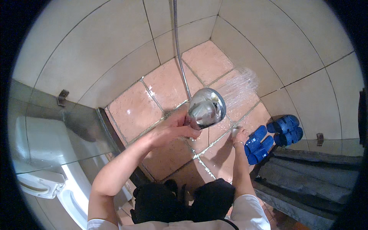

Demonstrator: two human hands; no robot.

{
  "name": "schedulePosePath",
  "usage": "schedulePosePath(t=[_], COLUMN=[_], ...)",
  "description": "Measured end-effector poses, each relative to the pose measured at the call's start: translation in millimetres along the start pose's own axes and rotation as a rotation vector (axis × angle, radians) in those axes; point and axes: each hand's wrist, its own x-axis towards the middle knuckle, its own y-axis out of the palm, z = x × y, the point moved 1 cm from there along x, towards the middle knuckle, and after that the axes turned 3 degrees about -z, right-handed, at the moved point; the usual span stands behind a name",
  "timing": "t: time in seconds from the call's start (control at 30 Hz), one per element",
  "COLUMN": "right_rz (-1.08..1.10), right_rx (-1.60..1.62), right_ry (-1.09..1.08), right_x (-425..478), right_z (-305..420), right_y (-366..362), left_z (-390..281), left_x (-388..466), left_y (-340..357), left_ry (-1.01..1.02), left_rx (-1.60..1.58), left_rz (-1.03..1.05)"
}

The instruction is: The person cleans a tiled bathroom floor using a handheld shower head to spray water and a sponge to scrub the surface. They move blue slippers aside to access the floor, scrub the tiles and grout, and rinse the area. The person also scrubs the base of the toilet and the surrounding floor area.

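Note:
A chrome handheld shower head (205, 108) on a metal hose (178, 51) is gripped by my left hand (179, 125), and water sprays from it to the upper right over the tiled floor (169, 77). Low over the wet floor, my right hand (241, 136) holds a small whitish object (235, 132), whose kind I cannot tell. Beside that hand lies a pair of blue plastic slippers (258, 143). Another blue pair (285, 130) stands just behind it, by the wall.
Beige tiled walls (247, 60) meet in a corner ahead. A glass panel (86, 143) stands on the left, with a white toilet (72, 187) beyond it. Dark cloth (310, 175) lies at the right, near the slippers.

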Motion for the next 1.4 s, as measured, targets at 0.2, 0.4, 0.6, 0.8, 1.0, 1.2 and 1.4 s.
schedulePosePath(t=[0.2,0.4,0.6,0.8,1.0,1.2,1.4], right_rz=[0.126,0.083,-0.150,-0.645,-1.074,-0.886,-1.362], right_rx=[-0.191,-0.348,-0.188,0.030,-0.866,-1.679,-0.810], right_ry=[-0.286,-0.468,-0.698,-0.940,-0.721,-1.006,-0.739], right_x=[-28.7,-23.6,7.7,97.1,213.0,270.1,228.5], right_z=[-4.9,-25.9,-22.0,82.3,40.8,-113.0,91.0], right_y=[-1.2,2.9,12.9,-168.0,-364.6,-239.1,-414.0], left_z=[21.3,25.4,26.1,16.9,-11.2,5.9,15.3], left_x=[-8.5,0.2,17.0,64.9,109.8,108.4,104.8], left_y=[-10.4,-11.8,7.7,25.6,48.4,37.0,28.4], left_ry=[-0.016,-0.031,-0.048,0.017,0.154,0.202,0.188], left_rx=[-0.063,-0.188,-0.231,-0.173,-0.244,-0.345,-0.367], left_rz=[0.113,0.035,-0.063,-0.017,-0.171,-0.227,-0.359])
